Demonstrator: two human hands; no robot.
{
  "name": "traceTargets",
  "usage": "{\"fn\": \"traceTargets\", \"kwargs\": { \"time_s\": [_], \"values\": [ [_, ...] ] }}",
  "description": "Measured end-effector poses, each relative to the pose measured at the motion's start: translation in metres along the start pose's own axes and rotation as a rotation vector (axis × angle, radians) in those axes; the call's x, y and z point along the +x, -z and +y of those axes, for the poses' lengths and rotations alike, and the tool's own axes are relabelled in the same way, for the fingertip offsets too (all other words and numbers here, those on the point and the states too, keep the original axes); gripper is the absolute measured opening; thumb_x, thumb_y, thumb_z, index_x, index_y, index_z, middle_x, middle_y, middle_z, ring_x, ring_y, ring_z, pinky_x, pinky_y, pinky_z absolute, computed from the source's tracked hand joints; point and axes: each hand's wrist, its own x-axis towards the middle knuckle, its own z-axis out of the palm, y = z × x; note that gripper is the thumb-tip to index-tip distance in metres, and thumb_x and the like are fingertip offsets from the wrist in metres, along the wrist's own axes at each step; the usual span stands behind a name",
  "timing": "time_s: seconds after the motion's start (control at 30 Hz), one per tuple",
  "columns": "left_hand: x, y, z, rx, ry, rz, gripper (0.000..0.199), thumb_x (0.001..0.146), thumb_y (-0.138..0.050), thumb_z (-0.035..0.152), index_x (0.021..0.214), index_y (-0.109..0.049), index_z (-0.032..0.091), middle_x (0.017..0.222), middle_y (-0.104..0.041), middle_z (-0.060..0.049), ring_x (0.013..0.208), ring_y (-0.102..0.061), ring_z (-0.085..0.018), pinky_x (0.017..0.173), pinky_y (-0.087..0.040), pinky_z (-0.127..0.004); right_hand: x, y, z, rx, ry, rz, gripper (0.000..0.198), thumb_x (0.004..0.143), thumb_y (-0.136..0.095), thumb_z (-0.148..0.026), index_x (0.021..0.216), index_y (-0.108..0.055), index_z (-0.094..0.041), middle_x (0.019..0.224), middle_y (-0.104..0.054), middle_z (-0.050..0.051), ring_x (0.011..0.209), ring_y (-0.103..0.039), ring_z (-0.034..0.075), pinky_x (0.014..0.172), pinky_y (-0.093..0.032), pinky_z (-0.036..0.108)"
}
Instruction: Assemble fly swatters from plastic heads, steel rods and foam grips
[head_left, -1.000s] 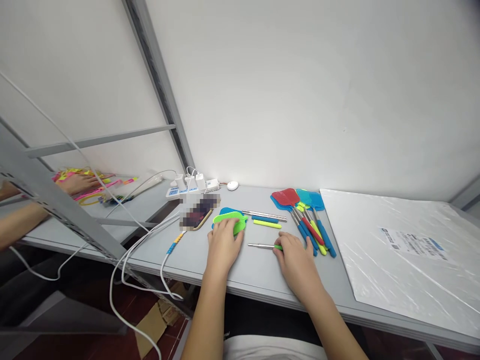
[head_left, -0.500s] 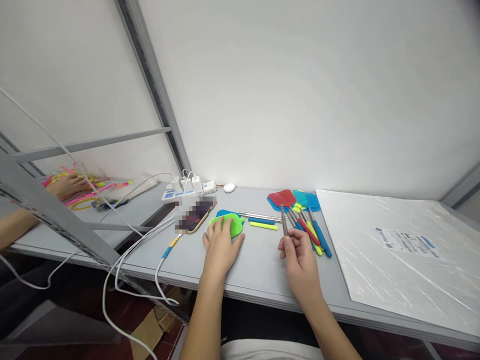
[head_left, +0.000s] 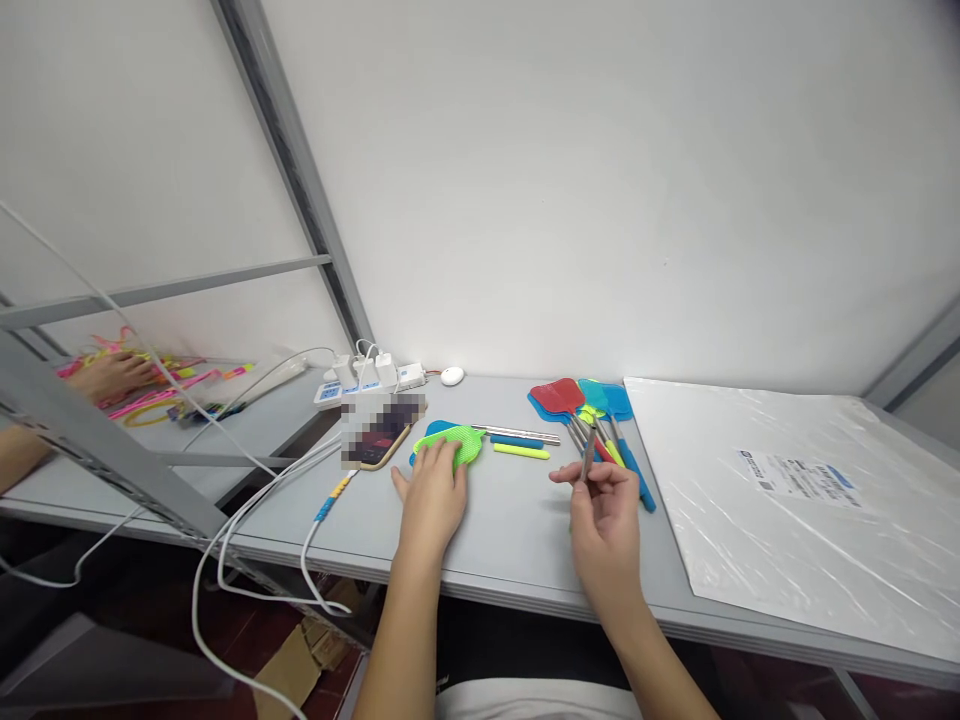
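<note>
My left hand (head_left: pixel 433 505) curls its fingers over a bright green fly swatter head (head_left: pixel 469 445), with the thumb at the near edge. Under and behind it lies a blue swatter head (head_left: pixel 436 428). A thin metal rod (head_left: pixel 589 452), pointing up and away, is pinched in my right hand (head_left: pixel 606 510); its lower end is hidden by the fingers. Between the hands lie more metal rods (head_left: pixel 525 433), a blue handle tube (head_left: pixel 516 442) and a yellow-green handle tube (head_left: pixel 521 452). Fly swatters with a red head (head_left: pixel 559 396) and blue heads (head_left: pixel 616 402) are piled beyond my right hand.
A flat plastic-wrapped package (head_left: pixel 750 540) covers the table's right side. At left are a phone (head_left: pixel 386 440), white cables (head_left: pixel 247 510), a loaded power strip (head_left: pixel 330 393) and a metal rack post (head_left: pixel 150 470). Another person's hand (head_left: pixel 112 375) handles colourful items on the neighbouring table.
The rod in my right hand has swung to lean right and away, and that hand has shifted slightly right. The green head has tilted under my left fingers. The whole view has shifted slightly.
</note>
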Motion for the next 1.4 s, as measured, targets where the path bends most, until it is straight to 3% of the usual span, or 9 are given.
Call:
{"fn": "traceTargets", "kwargs": {
  "time_s": [0.23,0.43,0.73,0.87,0.93,1.0,1.1,1.27,1.4],
  "values": [
    [0.004,0.018,0.005,-0.128,-0.074,0.222,0.033,0.098,-0.038,0.025,0.118,-0.064,0.023,0.125,-0.063,-0.006,0.122,-0.05,-0.022,0.109,-0.038,-0.039,0.0,0.002,0.002,-0.084,0.01,-0.018,0.021,0.094,-0.045,-0.025,0.115,-0.041,-0.027,0.092,-0.056,0.001,0.081,-0.057,0.016,0.08,-0.05,0.036],
    [-0.011,0.03,0.018,-0.257,-0.14,0.507,0.026,0.095,-0.049,0.027,0.102,-0.074,0.032,0.133,-0.057,-0.002,0.125,-0.046,-0.024,0.111,-0.036,-0.045,0.001,0.002,-0.002,-0.314,-0.063,-0.24,0.022,0.095,-0.046,-0.033,0.113,-0.053,-0.023,0.106,-0.062,0.006,0.098,-0.059,0.02,0.085,-0.047,0.035],
    [-0.057,0.012,0.041,-0.512,-0.423,0.319,0.032,0.093,-0.05,0.021,0.089,-0.078,0.036,0.154,-0.032,0.007,0.137,-0.036,-0.029,0.111,-0.035,-0.049,-0.002,0.004,0.003,-0.126,-0.048,-0.208,0.026,0.095,-0.048,-0.039,0.114,-0.05,-0.023,0.09,-0.062,0.002,0.077,-0.06,0.016,0.067,-0.048,0.028],
    [-0.066,0.004,0.057,-0.81,-0.199,0.196,0.027,0.094,-0.051,0.03,0.085,-0.076,0.026,0.148,-0.041,-0.003,0.133,-0.044,-0.029,0.105,-0.044,-0.042,0.001,0.002,0.002,-0.179,-0.043,-0.204,0.017,0.093,-0.053,-0.034,0.105,-0.053,-0.023,0.086,-0.059,0.0,0.076,-0.057,0.015,0.065,-0.046,0.026],
    [-0.072,0.002,0.068,-1.036,-0.06,0.127,0.024,0.092,-0.053,0.032,0.111,-0.069,0.028,0.138,-0.053,-0.008,0.125,-0.054,-0.027,0.099,-0.049,-0.04,0.002,0.002,0.002,-0.205,-0.022,-0.209,0.012,0.094,-0.051,-0.033,0.1,-0.054,-0.022,0.085,-0.059,0.0,0.076,-0.056,0.014,0.067,-0.045,0.026],
    [-0.077,-0.001,0.08,-1.305,0.017,0.078,0.055,0.09,-0.057,0.032,0.142,-0.04,0.034,0.136,-0.055,-0.011,0.119,-0.059,-0.025,0.096,-0.051,-0.04,0.003,0.003,0.001,-0.24,0.007,-0.17,0.01,0.094,-0.051,-0.032,0.096,-0.054,-0.022,0.084,-0.057,-0.001,0.075,-0.053,0.014,0.067,-0.043,0.026],
    [-0.082,-0.005,0.094,-1.57,0.156,0.118,0.085,0.087,-0.061,0.028,0.15,-0.006,0.042,0.14,-0.052,-0.01,0.12,-0.059,-0.022,0.098,-0.05,-0.04,0.002,0.004,0.0,-0.281,0.063,-0.174,0.007,0.095,-0.051,-0.029,0.093,-0.053,-0.023,0.078,-0.052,-0.003,0.07,-0.049,0.013,0.065,-0.04,0.025],
    [-0.077,-0.012,0.091,-1.792,0.411,-0.094,0.038,0.084,-0.069,0.029,0.12,-0.059,0.022,0.113,-0.067,-0.009,0.102,-0.066,-0.02,0.087,-0.053,-0.031,-0.001,0.005,-0.005,-0.279,0.129,-0.419,0.009,0.096,-0.049,-0.027,0.1,-0.055,-0.023,0.081,-0.053,-0.002,0.071,-0.051,0.013,0.065,-0.04,0.026],
    [-0.063,-0.004,0.075,-1.858,0.49,0.214,0.018,0.082,-0.073,0.027,0.095,-0.066,0.018,0.085,-0.065,-0.001,0.07,-0.062,-0.01,0.073,-0.054,-0.026,0.0,0.006,-0.006,-0.374,0.132,-0.477,0.015,0.098,-0.047,-0.033,0.097,-0.058,-0.023,0.083,-0.057,0.0,0.073,-0.053,0.014,0.067,-0.04,0.026]
  ]
}}
